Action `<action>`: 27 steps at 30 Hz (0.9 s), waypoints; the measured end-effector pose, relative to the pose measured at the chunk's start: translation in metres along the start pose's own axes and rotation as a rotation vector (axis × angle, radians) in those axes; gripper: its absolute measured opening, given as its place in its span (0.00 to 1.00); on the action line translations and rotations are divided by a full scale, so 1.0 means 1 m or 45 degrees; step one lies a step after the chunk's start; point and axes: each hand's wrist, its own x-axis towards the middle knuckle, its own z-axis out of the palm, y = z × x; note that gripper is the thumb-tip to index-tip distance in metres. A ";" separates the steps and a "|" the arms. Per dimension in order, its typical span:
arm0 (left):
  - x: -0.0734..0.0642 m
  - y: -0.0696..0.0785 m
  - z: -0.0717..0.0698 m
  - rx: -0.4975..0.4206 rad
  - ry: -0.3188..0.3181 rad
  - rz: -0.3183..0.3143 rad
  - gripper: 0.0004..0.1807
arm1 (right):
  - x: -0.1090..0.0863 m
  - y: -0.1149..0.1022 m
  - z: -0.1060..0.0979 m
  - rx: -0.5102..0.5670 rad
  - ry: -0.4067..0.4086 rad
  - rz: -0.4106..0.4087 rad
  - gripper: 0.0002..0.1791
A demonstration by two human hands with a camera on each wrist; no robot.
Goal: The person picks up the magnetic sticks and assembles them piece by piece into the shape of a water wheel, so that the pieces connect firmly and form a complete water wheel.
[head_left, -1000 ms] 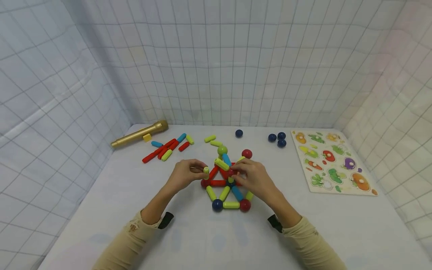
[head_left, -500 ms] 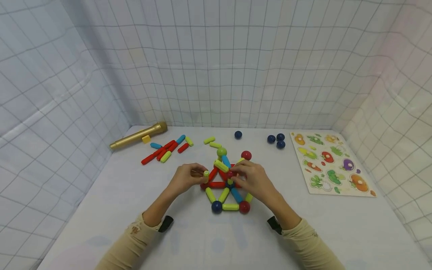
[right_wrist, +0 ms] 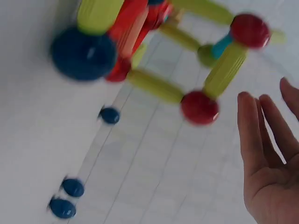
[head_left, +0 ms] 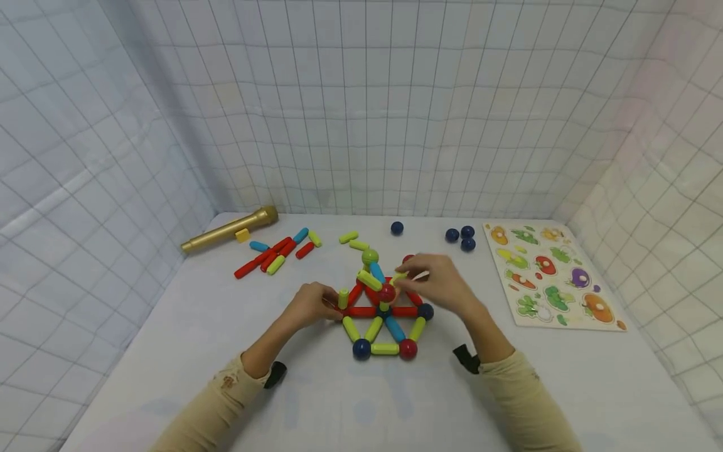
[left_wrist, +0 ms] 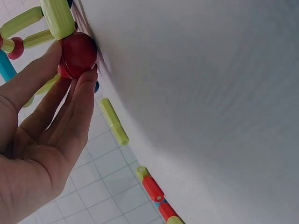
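Note:
A magnetic stick-and-ball structure stands at the table's middle, its flat base of red, green and blue sticks (head_left: 358, 312) joined by balls. My left hand (head_left: 309, 306) is at its left corner. In the left wrist view, thumb and fingers pinch a red magnetic ball (left_wrist: 79, 53), with a green magnetic stick (left_wrist: 58, 18) upright on it. A raised red ball (head_left: 386, 292) tops a short stick, and another green stick (head_left: 369, 280) runs from it. My right hand (head_left: 440, 282) is beside the upper part; in the right wrist view its fingers (right_wrist: 251, 135) are apart from the structure, holding nothing.
Loose sticks (head_left: 277, 254) lie back left near a gold toy microphone (head_left: 231, 230) and a yellow block (head_left: 242, 235). Two green sticks (head_left: 358, 245) and several dark blue balls (head_left: 467, 244) lie behind the structure. A vegetable puzzle board (head_left: 556, 276) lies right. Grid-patterned cloth (head_left: 373, 113) walls surround the table.
My right hand has let go of the raised red ball and moved right. My left hand has slid down from the upright green stick to the red ball beneath it.

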 end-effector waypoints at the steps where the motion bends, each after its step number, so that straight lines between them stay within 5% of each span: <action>1: 0.000 0.000 0.001 0.001 0.001 0.009 0.18 | 0.007 0.014 -0.007 -0.018 0.054 0.059 0.12; 5: -0.004 -0.001 0.003 0.012 0.023 0.015 0.17 | 0.033 0.085 -0.025 -0.228 0.271 0.357 0.11; 8: -0.006 -0.002 0.005 0.032 0.036 0.006 0.16 | 0.040 0.126 -0.032 -0.347 0.213 0.587 0.15; 11: -0.006 0.000 0.004 0.033 0.044 0.018 0.15 | 0.038 0.151 -0.036 -0.407 0.123 0.687 0.18; 19: -0.005 0.001 0.008 0.001 0.020 0.011 0.16 | 0.028 0.168 -0.038 -0.404 0.153 0.702 0.17; 27: -0.004 0.005 0.002 0.031 0.003 -0.009 0.17 | 0.024 0.141 -0.035 -0.246 0.369 0.617 0.16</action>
